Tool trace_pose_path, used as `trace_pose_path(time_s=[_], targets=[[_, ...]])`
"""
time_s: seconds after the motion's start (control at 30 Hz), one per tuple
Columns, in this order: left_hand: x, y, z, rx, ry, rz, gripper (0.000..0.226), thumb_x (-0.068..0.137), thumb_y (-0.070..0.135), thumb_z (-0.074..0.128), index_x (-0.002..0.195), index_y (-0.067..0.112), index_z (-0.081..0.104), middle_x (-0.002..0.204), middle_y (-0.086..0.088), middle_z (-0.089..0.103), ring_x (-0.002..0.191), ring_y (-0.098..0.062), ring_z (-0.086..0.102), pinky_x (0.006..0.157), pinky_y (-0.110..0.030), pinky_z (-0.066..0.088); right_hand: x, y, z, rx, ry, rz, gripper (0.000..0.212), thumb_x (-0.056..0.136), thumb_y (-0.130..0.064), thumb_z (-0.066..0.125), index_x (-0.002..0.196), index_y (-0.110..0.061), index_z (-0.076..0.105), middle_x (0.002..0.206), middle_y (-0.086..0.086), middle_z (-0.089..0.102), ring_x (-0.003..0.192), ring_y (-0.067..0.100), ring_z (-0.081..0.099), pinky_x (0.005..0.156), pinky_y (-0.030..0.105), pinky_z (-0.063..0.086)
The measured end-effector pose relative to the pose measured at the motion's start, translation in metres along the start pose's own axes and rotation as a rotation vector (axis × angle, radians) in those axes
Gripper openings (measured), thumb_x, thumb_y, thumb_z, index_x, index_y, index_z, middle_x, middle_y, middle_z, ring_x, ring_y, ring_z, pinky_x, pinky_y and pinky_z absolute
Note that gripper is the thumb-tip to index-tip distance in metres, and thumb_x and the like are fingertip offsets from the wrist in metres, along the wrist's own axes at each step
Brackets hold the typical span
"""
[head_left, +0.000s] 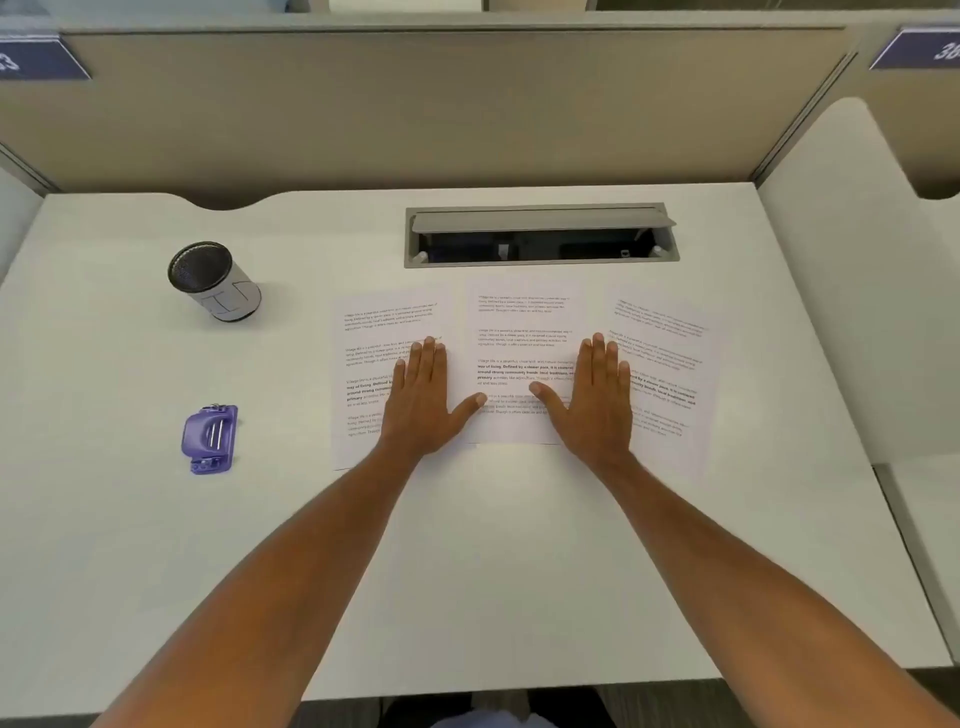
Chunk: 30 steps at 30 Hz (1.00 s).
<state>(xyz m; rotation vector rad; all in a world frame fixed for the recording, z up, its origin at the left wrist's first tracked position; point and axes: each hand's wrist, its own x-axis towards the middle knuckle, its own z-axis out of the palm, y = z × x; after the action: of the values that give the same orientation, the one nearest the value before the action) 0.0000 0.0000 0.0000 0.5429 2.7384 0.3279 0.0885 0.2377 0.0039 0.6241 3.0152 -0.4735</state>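
Three printed sheets lie side by side on a white desk (493, 545): a left sheet (374, 332), a middle sheet (522, 332) and a right sheet (670, 364) turned slightly clockwise. My left hand (423, 397) lies flat, palm down, over the seam between the left and middle sheets, thumb spread onto the middle one. My right hand (597, 400) lies flat over the seam between the middle and right sheets, thumb pointing inward. Both hands have straight fingers and hold nothing.
A purple stapler-like tool (210, 439) lies at the left of the desk. A mesh pen cup (213, 280) stands at the back left. An open grey cable hatch (540, 236) sits behind the sheets. Beige partition walls (415, 104) enclose the desk.
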Motion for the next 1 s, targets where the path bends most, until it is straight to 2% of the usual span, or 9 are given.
trace_pose_path(time_s=[0.1, 0.5, 0.7, 0.87, 1.0], targets=[[-0.002, 0.004, 0.007, -0.019, -0.004, -0.009, 0.107, 0.106, 0.075, 0.04, 0.174, 0.002, 0.003, 0.185, -0.017, -0.003, 0.173, -0.034, -0.003, 0.139, -0.055, 0.003, -0.004, 0.003, 0.005, -0.007, -0.026, 0.056, 0.106, 0.105, -0.072, 0.048, 0.174, 0.001, 0.013, 0.185, 0.018, 0.008, 0.172, 0.034, 0.004, 0.139, 0.05, 0.002], [-0.004, 0.022, 0.028, 0.012, -0.013, 0.098, 0.103, 0.109, 0.068, 0.039, 0.174, 0.001, -0.005, 0.184, -0.018, -0.011, 0.172, -0.037, -0.011, 0.139, -0.055, -0.002, -0.016, 0.001, 0.021, 0.006, -0.057, -0.075, 0.096, 0.11, -0.059, 0.053, 0.173, 0.001, 0.015, 0.184, 0.018, 0.011, 0.172, 0.035, 0.005, 0.139, 0.049, 0.006], [-0.003, 0.014, 0.023, -0.125, 0.07, 0.134, 0.098, 0.11, 0.06, 0.048, 0.174, 0.002, 0.003, 0.185, -0.015, -0.006, 0.172, -0.034, -0.008, 0.14, -0.053, 0.002, -0.011, 0.01, 0.019, 0.008, -0.023, -0.124, 0.096, 0.108, -0.058, 0.057, 0.172, 0.001, 0.019, 0.183, 0.018, 0.015, 0.172, 0.036, 0.009, 0.139, 0.052, 0.01], [0.002, -0.031, 0.007, -0.125, 0.173, 0.076, 0.097, 0.11, 0.064, 0.044, 0.175, 0.004, 0.006, 0.185, -0.016, -0.003, 0.172, -0.035, -0.005, 0.139, -0.057, 0.004, 0.002, 0.051, 0.005, 0.006, 0.054, -0.018, 0.095, 0.109, -0.057, 0.054, 0.173, 0.002, 0.018, 0.184, 0.019, 0.014, 0.172, 0.036, 0.008, 0.139, 0.054, 0.008], [0.002, -0.068, 0.001, -0.035, 0.182, 0.031, 0.107, 0.1, 0.077, 0.03, 0.175, 0.004, 0.009, 0.185, -0.017, 0.002, 0.172, -0.038, 0.0, 0.139, -0.057, 0.005, 0.005, 0.082, -0.002, -0.029, 0.049, 0.069, 0.1, 0.105, -0.065, 0.047, 0.173, 0.002, 0.017, 0.184, 0.02, 0.015, 0.172, 0.036, 0.009, 0.138, 0.056, 0.007]])
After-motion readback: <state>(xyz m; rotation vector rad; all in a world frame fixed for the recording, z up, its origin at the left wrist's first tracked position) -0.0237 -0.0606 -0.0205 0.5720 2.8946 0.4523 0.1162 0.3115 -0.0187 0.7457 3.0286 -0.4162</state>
